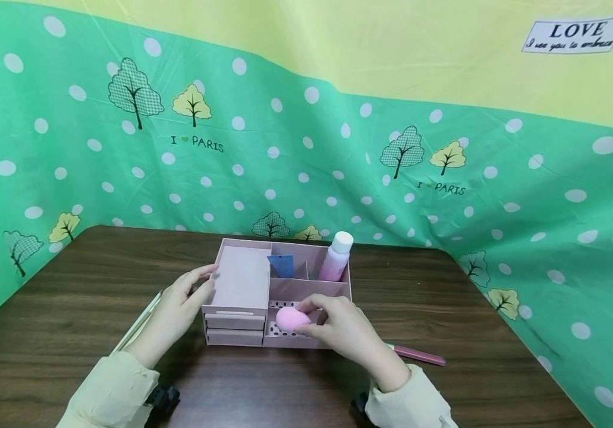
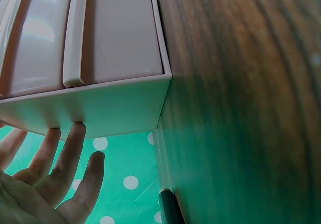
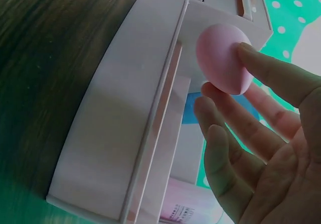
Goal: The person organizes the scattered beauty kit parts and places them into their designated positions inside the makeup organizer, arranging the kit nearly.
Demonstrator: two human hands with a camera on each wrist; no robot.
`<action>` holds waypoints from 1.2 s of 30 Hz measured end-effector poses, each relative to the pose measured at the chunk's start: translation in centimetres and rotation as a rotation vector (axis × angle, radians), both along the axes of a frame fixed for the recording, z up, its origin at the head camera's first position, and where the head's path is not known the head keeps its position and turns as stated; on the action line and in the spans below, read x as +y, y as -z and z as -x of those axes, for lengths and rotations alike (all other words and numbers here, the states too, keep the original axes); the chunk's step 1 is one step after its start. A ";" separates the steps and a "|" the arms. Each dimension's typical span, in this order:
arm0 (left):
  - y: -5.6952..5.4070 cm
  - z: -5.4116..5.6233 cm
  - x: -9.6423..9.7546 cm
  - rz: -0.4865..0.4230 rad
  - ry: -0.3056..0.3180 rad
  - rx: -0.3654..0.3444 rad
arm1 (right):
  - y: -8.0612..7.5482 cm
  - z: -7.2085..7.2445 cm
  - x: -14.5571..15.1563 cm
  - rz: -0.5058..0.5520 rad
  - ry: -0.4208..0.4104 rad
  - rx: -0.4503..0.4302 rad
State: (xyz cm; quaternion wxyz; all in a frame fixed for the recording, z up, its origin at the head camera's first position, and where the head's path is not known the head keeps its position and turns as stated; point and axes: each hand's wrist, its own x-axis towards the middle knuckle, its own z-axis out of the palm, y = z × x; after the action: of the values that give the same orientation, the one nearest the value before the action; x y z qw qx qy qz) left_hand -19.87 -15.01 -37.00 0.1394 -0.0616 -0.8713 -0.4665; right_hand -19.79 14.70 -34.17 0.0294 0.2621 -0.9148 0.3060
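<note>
"So, starting with the head view, what are the hands doing?"

"The right hand (image 1: 346,327) pinches the pink sponge (image 1: 291,319) over the front bay (image 1: 290,342) of the box (image 1: 239,276). The left hand (image 1: 178,306) grasps nothing; it lies along the box's left side."

"How would you manage that well?"

"I'd use a light pinch, since the sponge is probably soft and dents easily, and mind the knuckles around the bottle (image 1: 336,258) and the dividers."

"Anything hidden?"

"The bay's right end, behind the right hand. One end of the red stick (image 1: 418,355) on the counter (image 1: 424,297) is hard to make out too."

"And the left wrist view?"

"Fingertips (image 2: 77,128) meet the side wall below the drawers' level edge, fingers loosely spread. That's a sensible brace, I'd say: enough to steady the box without shoving it. The hand is cut off by the frame, and so is a dark rod (image 2: 171,209); I can't tell what that is."

"Right wrist?"

"The sponge sits between thumb and fingers, apparently above the front rim and near the drawer block; whether it touches I can't tell. The blue packet (image 3: 189,109) is partly covered by the hand, and the bottle's print is too small to read."
</note>
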 end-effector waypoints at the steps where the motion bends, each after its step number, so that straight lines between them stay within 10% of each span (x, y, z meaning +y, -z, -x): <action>1: 0.0 0.0 0.0 -0.002 0.001 0.000 | 0.1 0.0 0.0 -0.006 0.001 -0.001; 36: 0.2 0.1 0.0 0.011 0.002 -0.002 | 0.5 0.4 0.0 -0.103 0.072 -0.061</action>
State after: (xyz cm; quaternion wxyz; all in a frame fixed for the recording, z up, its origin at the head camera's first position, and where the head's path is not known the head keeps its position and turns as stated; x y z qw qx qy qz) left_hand -19.96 -15.03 -37.21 0.1376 -0.0629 -0.8740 -0.4617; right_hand -20.24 14.66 -34.65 -0.0011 0.2207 -0.9385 0.2654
